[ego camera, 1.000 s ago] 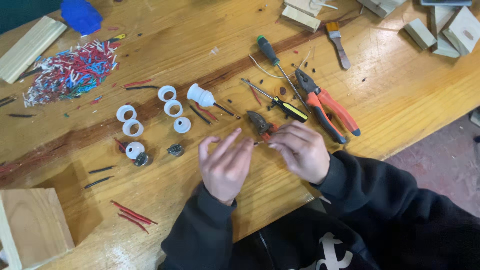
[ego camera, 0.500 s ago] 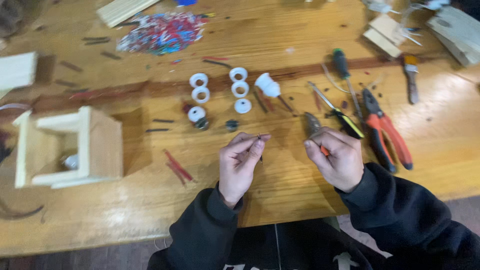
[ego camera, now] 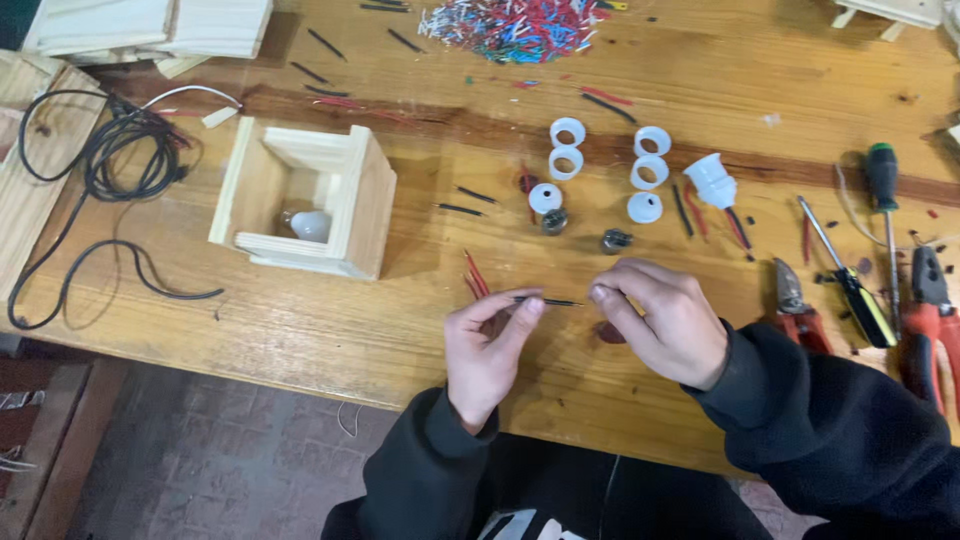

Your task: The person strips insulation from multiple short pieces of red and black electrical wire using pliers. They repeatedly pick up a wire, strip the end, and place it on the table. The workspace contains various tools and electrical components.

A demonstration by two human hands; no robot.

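Note:
My left hand (ego camera: 487,347) and my right hand (ego camera: 664,322) hold a short thin black wire piece (ego camera: 552,301) between them, level over the wooden table's front part. The left thumb and forefinger pinch its left end; the right fingertips pinch its right end. Red wire pieces (ego camera: 474,274) lie on the table just behind the left hand. White plastic lamp-socket rings (ego camera: 567,146) and small metal socket parts (ego camera: 555,221) lie farther back.
An open wooden box (ego camera: 360,200) with a light bulb (ego camera: 306,225) inside stands at the left. A black cable (ego camera: 110,170) coils at the far left. Cutters (ego camera: 795,300), screwdrivers (ego camera: 850,285) and orange pliers (ego camera: 930,320) lie at the right. A pile of coloured wire scraps (ego camera: 515,22) lies at the back.
My view has swung left, bringing the wooden box and the black cable into sight. My right hand has joined the left on the black wire piece; the cutters lie on the table.

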